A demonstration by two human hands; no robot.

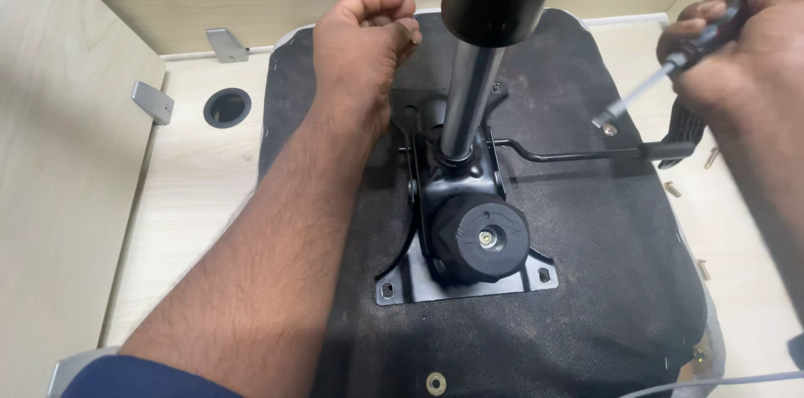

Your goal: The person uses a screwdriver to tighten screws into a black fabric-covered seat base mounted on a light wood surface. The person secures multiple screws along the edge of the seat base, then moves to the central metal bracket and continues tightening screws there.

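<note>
An upturned chair seat (pixel 586 231) with black fabric underside lies on a pale wooden surface. A black metal mechanism plate (pixel 465 277) with a round tension knob (pixel 484 235) is mounted on it, and a chrome gas cylinder (pixel 469 101) rises toward me. My left hand (pixel 364 38) is closed in a fist at the seat's far edge, resting on the fabric; whether it holds anything is hidden. My right hand (pixel 737 38) grips a black-handled screwdriver (pixel 649 88), its tip on a screw (pixel 610 128) at the seat's right side, just above the black lever (pixel 578 154).
Pale wooden panels wall in the area at left and back. Two metal brackets (pixel 152 101) and a round cable hole (pixel 227 107) sit at the left. Several loose screws (pixel 672 190) lie on the surface right of the seat. A grey cable (pixel 720 381) runs bottom right.
</note>
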